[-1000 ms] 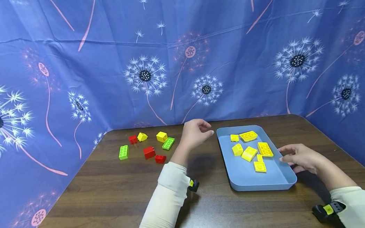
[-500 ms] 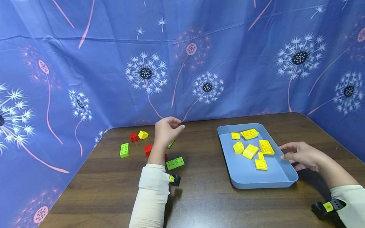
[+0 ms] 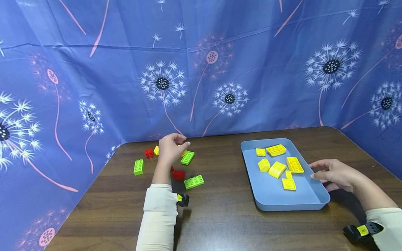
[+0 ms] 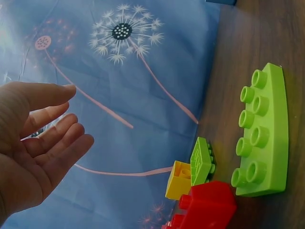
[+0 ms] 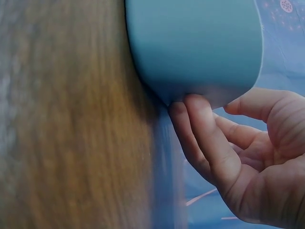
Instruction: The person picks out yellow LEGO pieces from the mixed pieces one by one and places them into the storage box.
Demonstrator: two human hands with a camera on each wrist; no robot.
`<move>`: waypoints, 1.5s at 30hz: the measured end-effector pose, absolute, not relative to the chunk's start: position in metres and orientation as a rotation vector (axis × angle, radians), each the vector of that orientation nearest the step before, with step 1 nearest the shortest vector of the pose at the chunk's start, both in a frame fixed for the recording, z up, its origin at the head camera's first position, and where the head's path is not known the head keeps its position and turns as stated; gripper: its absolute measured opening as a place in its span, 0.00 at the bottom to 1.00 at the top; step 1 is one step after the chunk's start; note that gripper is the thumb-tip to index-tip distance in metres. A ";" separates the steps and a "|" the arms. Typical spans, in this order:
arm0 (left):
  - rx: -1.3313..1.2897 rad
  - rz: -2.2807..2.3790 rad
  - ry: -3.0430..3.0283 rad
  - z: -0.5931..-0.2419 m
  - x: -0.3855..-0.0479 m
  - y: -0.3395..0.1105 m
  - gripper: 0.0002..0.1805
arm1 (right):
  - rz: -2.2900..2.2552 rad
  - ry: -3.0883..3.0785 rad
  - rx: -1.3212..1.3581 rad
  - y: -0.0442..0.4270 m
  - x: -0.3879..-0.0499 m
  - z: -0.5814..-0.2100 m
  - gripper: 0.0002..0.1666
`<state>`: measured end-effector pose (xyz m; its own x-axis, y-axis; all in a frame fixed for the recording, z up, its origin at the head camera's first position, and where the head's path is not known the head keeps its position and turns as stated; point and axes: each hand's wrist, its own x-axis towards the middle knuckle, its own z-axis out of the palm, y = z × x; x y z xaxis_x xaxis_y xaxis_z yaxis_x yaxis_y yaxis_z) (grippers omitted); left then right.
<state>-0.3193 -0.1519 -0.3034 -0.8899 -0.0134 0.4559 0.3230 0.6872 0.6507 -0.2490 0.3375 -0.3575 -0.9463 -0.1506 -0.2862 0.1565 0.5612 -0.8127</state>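
Note:
My left hand (image 3: 169, 149) hovers over the loose building bricks on the left. Its fingers are loosely bent and hold nothing in the left wrist view. Around it lie a green brick (image 3: 194, 182), a flatter green brick (image 3: 187, 157) and a red brick (image 3: 178, 175). A yellow brick (image 4: 178, 180) and another red brick are partly hidden behind the hand in the head view. My right hand (image 3: 337, 174) rests against the right side of the blue tray (image 3: 271, 206). In the right wrist view its fingertips touch the tray's outer wall. Several yellow bricks (image 3: 277, 170) lie inside.
Farther left are a green brick (image 3: 138, 167), a small red brick (image 3: 149, 153) and a partly covered yellow brick (image 3: 156, 150). The wooden table (image 3: 224, 216) ends at a blue patterned cloth (image 3: 198, 83) along the back.
My left hand has moved left from beside the tray to over the loose bricks. The near green brick, out of sight a second ago, now shows. My right hand stays at the tray.

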 end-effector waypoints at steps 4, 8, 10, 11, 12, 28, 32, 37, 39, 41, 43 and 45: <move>-0.236 -1.074 -2.482 -0.306 -0.321 -0.153 0.12 | -1.340 2.477 -0.001 0.338 -0.249 -0.358 0.39; -0.243 -1.051 -2.491 -0.307 -0.323 -0.156 0.11 | -1.346 2.476 -0.003 0.338 -0.248 -0.359 0.39; -0.245 -1.036 -2.504 -0.306 -0.324 -0.159 0.11 | -1.357 2.470 -0.001 0.337 -0.248 -0.360 0.39; -0.249 -1.023 -2.511 -0.307 -0.325 -0.160 0.12 | -1.360 2.468 -0.003 0.336 -0.248 -0.360 0.39; -0.253 -1.002 -2.520 -0.307 -0.326 -0.162 0.12 | -1.365 2.466 -0.008 0.335 -0.248 -0.361 0.39; -0.226 -0.777 -2.779 -0.312 -0.384 -0.179 0.11 | -1.361 2.463 0.002 0.339 -0.248 -0.356 0.40; -0.186 -0.776 -2.870 -0.316 -0.397 -0.178 0.10 | -1.380 2.454 0.001 0.341 -0.246 -0.358 0.40; -0.120 -0.776 -2.944 -0.317 -0.407 -0.175 0.11 | -1.403 2.434 0.003 0.340 -0.245 -0.359 0.40; -0.104 -0.747 -2.978 -0.317 -0.409 -0.173 0.12 | -1.402 2.432 0.003 0.340 -0.246 -0.359 0.40; -0.079 -0.719 -3.029 -0.316 -0.410 -0.172 0.15 | -1.395 2.436 0.005 0.339 -0.246 -0.358 0.40; -0.045 -0.713 -3.082 -0.315 -0.410 -0.171 0.17 | -1.387 2.438 0.003 0.339 -0.246 -0.357 0.40; -0.014 -0.721 -3.126 -0.316 -0.409 -0.171 0.19 | -1.388 2.438 0.006 0.339 -0.246 -0.358 0.40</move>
